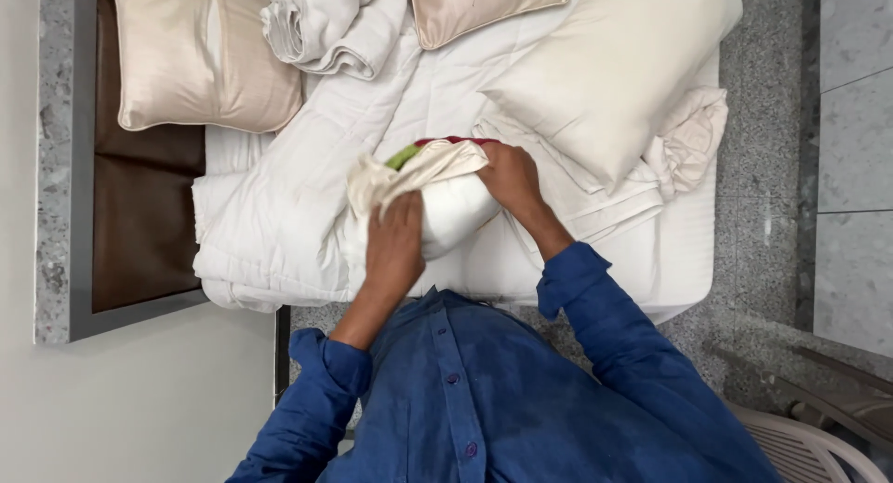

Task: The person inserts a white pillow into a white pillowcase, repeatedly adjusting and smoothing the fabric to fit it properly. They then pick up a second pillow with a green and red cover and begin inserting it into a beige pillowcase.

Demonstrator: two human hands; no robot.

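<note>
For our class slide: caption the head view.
Left hand and right hand grip a white pillow in a cream pillowcase.

I see the pillow [453,208] on the bed [679,260], between my left hand [393,246] and right hand [510,178]. A bigger pillow [605,69] lies right of it, on folded sheets [688,139]. A cushion [200,55] lies far left.
</note>
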